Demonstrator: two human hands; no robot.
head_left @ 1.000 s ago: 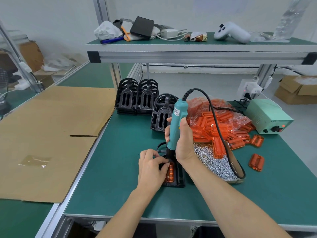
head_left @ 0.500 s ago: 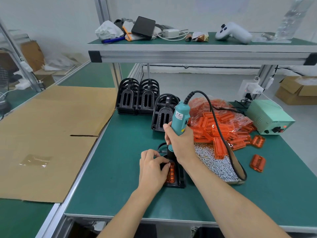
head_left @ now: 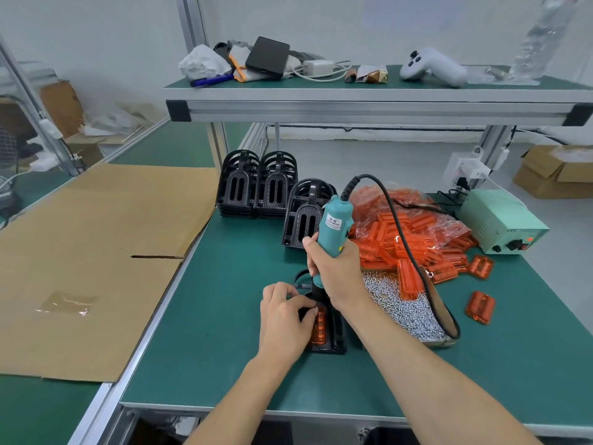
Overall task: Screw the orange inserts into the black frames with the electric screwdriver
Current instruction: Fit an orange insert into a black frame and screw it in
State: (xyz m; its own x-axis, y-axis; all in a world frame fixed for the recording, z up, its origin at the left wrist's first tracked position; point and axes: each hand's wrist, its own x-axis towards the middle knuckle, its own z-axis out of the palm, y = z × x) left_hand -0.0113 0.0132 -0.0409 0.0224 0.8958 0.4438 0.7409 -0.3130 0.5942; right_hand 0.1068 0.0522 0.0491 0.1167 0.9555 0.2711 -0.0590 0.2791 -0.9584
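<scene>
Head view looks down on a green worktable (head_left: 224, 316) with a grey-edged shelf (head_left: 369, 107) above its far side. A flattened sheet of cardboard (head_left: 90, 252) lies over the neighbouring bench to the left. At the back of the table stand stacks of black frames (head_left: 256, 187), and to their right a clear bag of orange inserts (head_left: 414, 239) spills open, with two loose inserts lying apart near the right edge. A pale green power box (head_left: 500, 226) sits behind the bag. Just in front of the bag lies a tray of small silver screws (head_left: 404, 306).

Near the front middle, one black frame (head_left: 337, 332) lies flat with an orange insert (head_left: 319, 327) seated in it. The right hand (head_left: 337, 271) is wrapped round the teal electric screwdriver (head_left: 332, 229), held nearly upright, top tilted slightly right, its dark tip down at the far end of the insert. Its black cable (head_left: 401, 232) arcs right over the bag and loops down by the tray. The left hand (head_left: 285, 316) has curled fingers pinched at the frame beside the tip; what lies between them is hidden.
</scene>
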